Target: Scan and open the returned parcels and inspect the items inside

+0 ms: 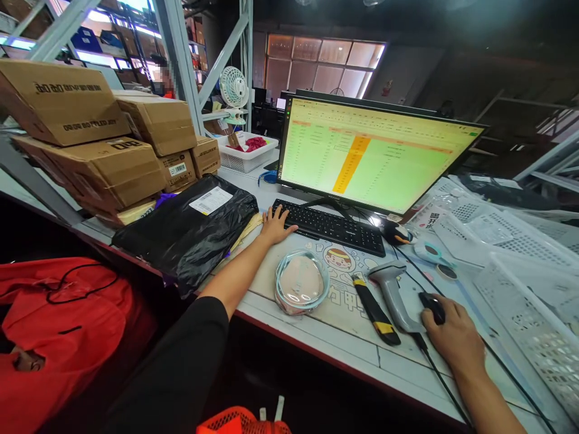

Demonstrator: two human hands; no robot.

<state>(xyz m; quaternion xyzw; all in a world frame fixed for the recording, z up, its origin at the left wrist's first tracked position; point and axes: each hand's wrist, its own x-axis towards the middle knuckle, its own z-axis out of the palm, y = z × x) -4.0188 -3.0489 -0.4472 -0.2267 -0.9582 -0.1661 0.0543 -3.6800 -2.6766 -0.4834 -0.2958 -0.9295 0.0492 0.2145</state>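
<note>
My left hand (274, 225) rests with fingers spread on the left end of a black keyboard (332, 226). My right hand (453, 330) is cupped over a black computer mouse (432, 304) on the desk at the right. Behind the keyboard stands a monitor (371, 158) showing a green spreadsheet with an orange column. Between my hands lie a grey handheld barcode scanner (393, 292), a black and yellow utility knife (375, 311) and a round clear-wrapped packet (301, 282).
A black plastic parcel with a white label (190, 229) lies left of the keyboard. Stacked cardboard boxes (94, 138) fill the left of the white desk (362, 355). White plastic baskets (520, 253) crowd the right; another basket (246, 154) and a small fan (234, 90) stand behind. A red bag (63, 325) sits lower left.
</note>
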